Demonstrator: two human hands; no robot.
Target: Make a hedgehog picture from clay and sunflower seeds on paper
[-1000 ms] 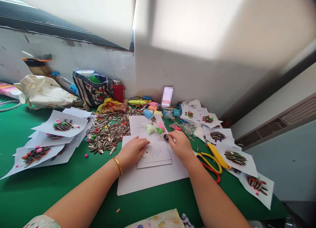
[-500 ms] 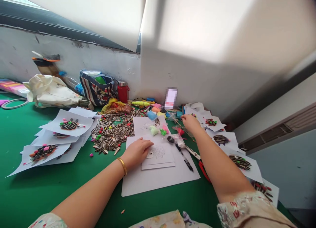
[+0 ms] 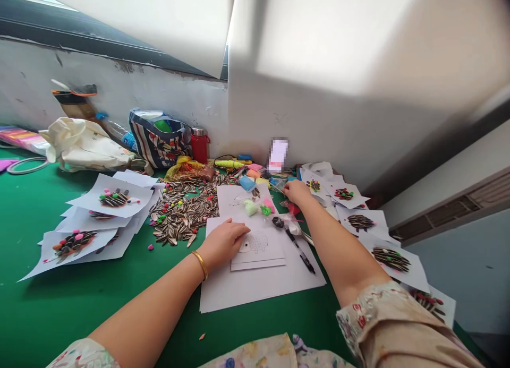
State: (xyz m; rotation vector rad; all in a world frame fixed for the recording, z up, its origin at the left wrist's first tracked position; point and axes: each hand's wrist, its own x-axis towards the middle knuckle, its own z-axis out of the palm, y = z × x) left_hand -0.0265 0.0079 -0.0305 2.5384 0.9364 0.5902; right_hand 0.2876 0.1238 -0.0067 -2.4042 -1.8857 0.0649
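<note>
My left hand [image 3: 225, 243] lies flat, fingers stretched, on the left edge of a small sheet with a hedgehog drawing [image 3: 257, 243]. Under that sheet is larger white paper [image 3: 263, 291]. My right hand [image 3: 298, 194] reaches to the back of the table, its fingers drawn together at the small craft packets; what they hold, if anything, I cannot make out. Close by are a blue clay packet [image 3: 247, 184], a red clay packet [image 3: 292, 207] and light green clay [image 3: 251, 207]. A black pen [image 3: 298, 248] rests on the paper beneath my right forearm.
Sunflower seeds [image 3: 185, 214] with small coloured balls are heaped left of the paper. Seed-covered hedgehog pictures [image 3: 115, 197] lie at the left, with more hedgehog pictures [image 3: 360, 222] along the right edge. A red flask [image 3: 200, 146], striped bag [image 3: 157, 139] and phone [image 3: 278, 154] stand by the wall.
My right hand has shifted left and slightly back, toward the small packets. My left hand stays on the drawing. The view has moved a little.
</note>
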